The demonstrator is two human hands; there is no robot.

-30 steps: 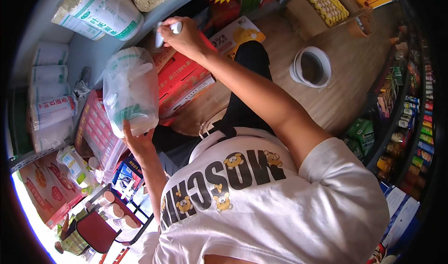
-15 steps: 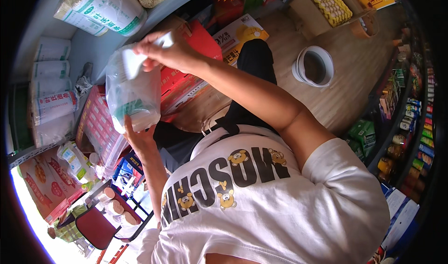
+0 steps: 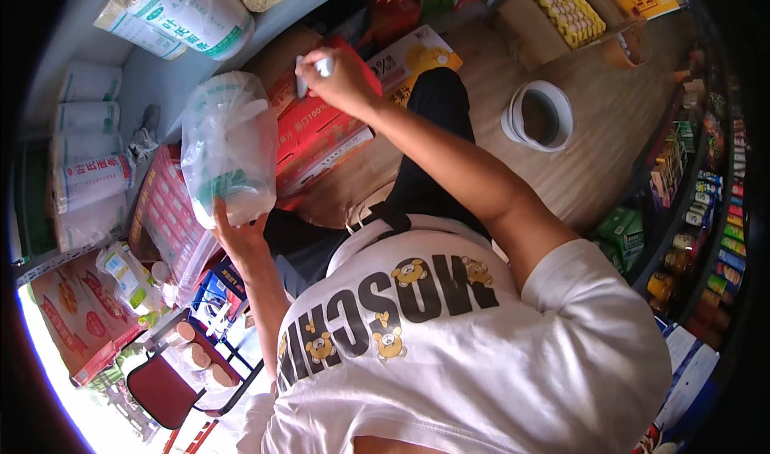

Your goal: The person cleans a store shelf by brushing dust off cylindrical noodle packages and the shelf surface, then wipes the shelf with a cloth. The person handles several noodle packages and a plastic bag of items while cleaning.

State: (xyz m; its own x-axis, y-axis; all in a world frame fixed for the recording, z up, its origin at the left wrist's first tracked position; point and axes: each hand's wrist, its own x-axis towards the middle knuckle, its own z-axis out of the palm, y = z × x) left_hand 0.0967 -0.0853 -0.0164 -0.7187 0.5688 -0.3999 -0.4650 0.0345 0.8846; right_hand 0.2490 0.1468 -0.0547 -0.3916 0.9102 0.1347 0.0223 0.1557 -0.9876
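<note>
The left hand (image 3: 237, 233) grasps one clear bag (image 3: 227, 145); the right hand (image 3: 341, 77) pinches a white marker (image 3: 322, 66) above three red cartons (image 3: 317, 133).

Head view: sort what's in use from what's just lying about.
In use:
- left hand holding a clear plastic bag from below
- right hand gripping a small white marker

Lying about:
- red cartons
- white bucket on the floor
- white sacks
- tray of yellow goods
</note>
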